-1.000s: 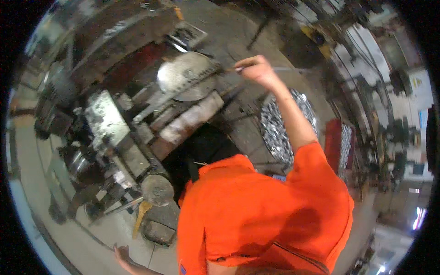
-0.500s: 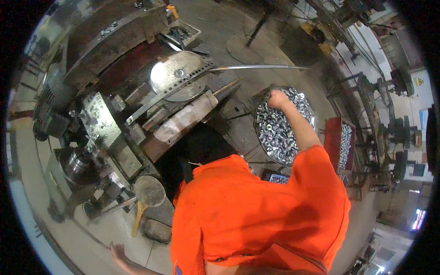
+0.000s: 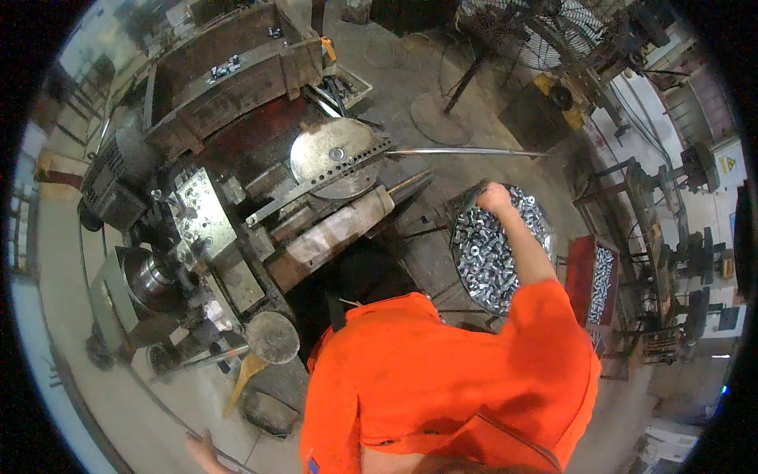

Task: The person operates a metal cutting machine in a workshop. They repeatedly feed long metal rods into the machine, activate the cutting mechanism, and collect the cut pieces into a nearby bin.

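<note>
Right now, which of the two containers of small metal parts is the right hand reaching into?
The round pan heaped with silvery parts, under the right hand. The red rectangular bin sits farther right, untouched.

One head-worn fisheye view only; you look steeply down over your orange shirt [image 3: 450, 379]; lathe [image 3: 197, 229] at left, bin of metal parts [image 3: 493, 253] near right; edges bend toward rim

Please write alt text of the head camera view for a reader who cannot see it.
A person in an orange shirt reaches the right hand into a round bin of shiny metal nuts, beside a grimy metal workshop machine. The left hand is low at the picture's edge.
</note>
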`<state>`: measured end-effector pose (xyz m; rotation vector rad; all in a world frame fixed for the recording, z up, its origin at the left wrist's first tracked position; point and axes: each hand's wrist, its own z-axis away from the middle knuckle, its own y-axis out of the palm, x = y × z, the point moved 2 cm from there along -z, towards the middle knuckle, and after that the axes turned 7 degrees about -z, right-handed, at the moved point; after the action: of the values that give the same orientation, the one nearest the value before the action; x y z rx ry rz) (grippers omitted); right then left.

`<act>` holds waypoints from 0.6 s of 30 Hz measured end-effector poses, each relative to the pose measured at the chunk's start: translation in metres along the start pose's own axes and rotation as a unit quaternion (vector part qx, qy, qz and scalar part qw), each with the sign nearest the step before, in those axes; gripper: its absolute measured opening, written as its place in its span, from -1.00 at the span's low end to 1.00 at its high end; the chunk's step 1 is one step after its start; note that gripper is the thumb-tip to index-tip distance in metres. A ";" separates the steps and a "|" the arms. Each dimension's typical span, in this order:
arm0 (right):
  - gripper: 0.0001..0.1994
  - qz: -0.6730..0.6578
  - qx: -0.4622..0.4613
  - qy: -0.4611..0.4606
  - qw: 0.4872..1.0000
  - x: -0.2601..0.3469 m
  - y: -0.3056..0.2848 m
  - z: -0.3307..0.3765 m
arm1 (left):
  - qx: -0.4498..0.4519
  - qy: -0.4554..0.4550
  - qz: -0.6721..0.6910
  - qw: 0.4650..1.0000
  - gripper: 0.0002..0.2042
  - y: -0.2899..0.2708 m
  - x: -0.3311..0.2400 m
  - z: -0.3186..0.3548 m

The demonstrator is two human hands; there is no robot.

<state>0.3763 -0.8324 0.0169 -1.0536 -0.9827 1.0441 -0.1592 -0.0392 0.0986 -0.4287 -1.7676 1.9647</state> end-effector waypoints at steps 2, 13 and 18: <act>-0.75 -0.080 -0.065 -0.074 0.992 0.012 -0.014 0.016 | 0.016 0.006 -0.007 1.000 -0.62 -0.050 -0.036 0.015; -0.63 -0.437 0.041 -0.626 0.645 0.330 -0.081 0.183 | 0.171 0.215 0.565 0.778 -0.67 -0.115 -0.375 0.021; -0.61 -0.466 0.006 -0.695 0.548 0.389 -0.109 0.229 | 0.389 0.120 0.775 0.483 -0.67 -0.095 -0.423 0.055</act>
<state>0.2597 -0.4303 0.2174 0.7255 -2.3922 0.7547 0.1818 -0.3028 0.1687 -2.2497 0.4588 2.9799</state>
